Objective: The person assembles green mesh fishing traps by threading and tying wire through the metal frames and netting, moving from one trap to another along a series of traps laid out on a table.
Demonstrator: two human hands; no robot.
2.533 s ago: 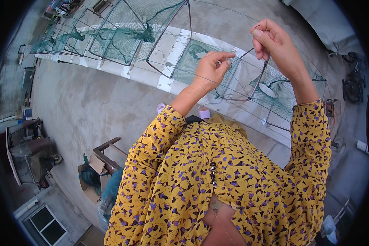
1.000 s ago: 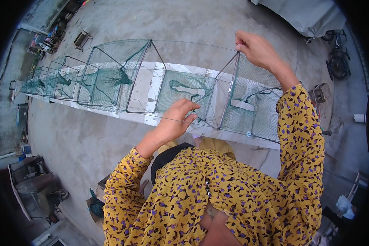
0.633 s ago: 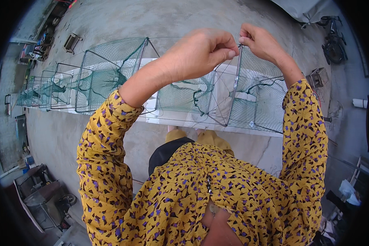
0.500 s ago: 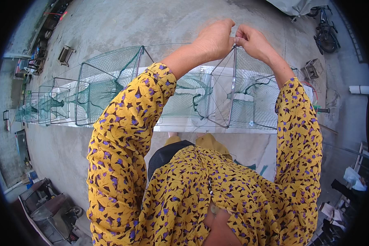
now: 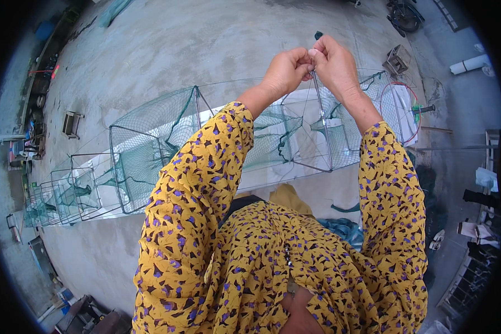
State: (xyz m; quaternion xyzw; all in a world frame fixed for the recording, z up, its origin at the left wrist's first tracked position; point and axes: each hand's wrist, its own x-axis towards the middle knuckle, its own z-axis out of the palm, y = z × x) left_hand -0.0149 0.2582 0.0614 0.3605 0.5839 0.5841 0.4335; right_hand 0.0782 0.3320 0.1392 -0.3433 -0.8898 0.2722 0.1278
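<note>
A long folding fish trap (image 5: 150,147) of green netting over thin dark metal frames stretches across in front of me, slanting from lower left to upper right. My left hand (image 5: 288,71) and my right hand (image 5: 336,64) meet above the top corner of one upright frame, on the trap's right half. Both hands are closed, their fingertips pinched together and touching. What they pinch is too small to make out. A small dark green piece (image 5: 318,35) sticks up just beyond the right fingers. Yellow patterned sleeves cover both forearms.
The trap rests on a long pale board (image 5: 245,177). At its right end are a red hoop (image 5: 419,114) and a dark rod (image 5: 425,109). A small stool (image 5: 71,124) stands at left, a metal crate (image 5: 397,59) and a bicycle (image 5: 404,16) at upper right. Blue-green netting (image 5: 342,231) lies near me.
The view has turned, so the trap now slants. My hands stay at the same frame corner, the left fingers now more curled. The dark green piece has come into sight above the right hand.
</note>
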